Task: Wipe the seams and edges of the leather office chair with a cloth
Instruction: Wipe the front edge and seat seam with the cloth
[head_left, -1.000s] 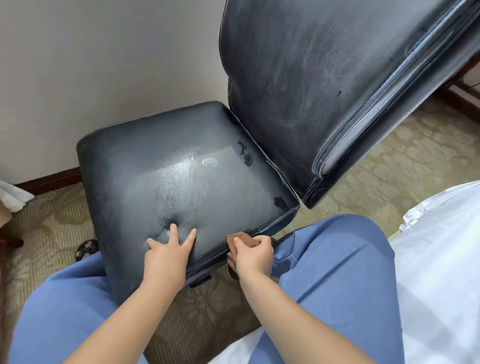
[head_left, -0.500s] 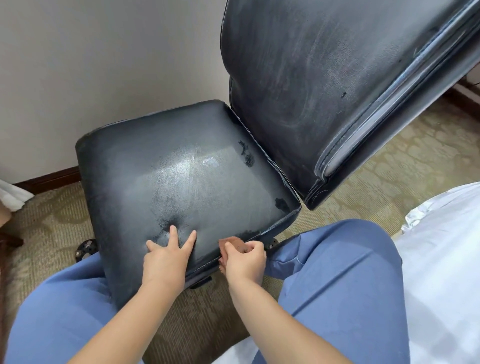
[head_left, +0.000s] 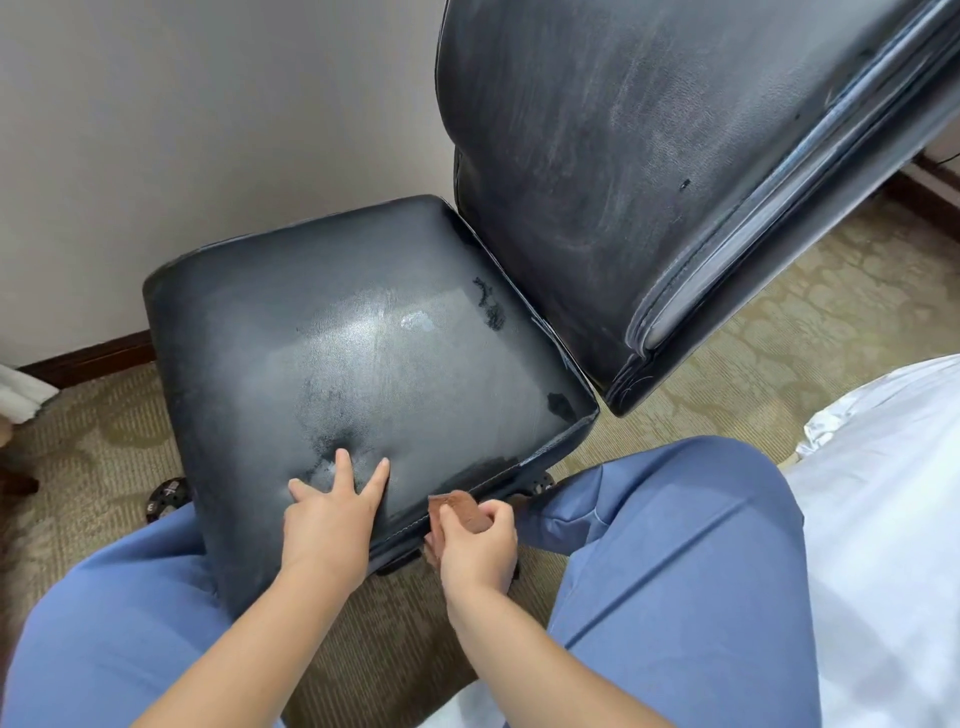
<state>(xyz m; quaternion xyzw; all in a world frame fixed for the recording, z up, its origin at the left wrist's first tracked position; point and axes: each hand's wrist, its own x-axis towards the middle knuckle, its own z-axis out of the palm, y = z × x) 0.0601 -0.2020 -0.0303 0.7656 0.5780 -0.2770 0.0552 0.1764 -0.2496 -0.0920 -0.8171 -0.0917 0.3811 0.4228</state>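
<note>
A black leather office chair stands between my knees, its worn seat (head_left: 363, 343) facing up and its backrest (head_left: 649, 156) rising at the right. My left hand (head_left: 332, 514) presses flat on the near part of the seat, fingers spread. My right hand (head_left: 475, 545) grips a small brown cloth (head_left: 460, 506) and holds it against the stitched seam on the seat's near side edge. Most of the cloth is hidden inside the fist.
My knees in blue trousers (head_left: 675, 561) flank the chair. A white sheet (head_left: 883, 493) lies at the right. Patterned carpet (head_left: 779, 332) covers the floor, a beige wall (head_left: 208, 130) stands behind, and a chair castor (head_left: 166, 499) shows at the left.
My right hand has slid the cloth leftward along the seat's edge seam, toward my left hand. The left hand has stayed pressed on the seat.
</note>
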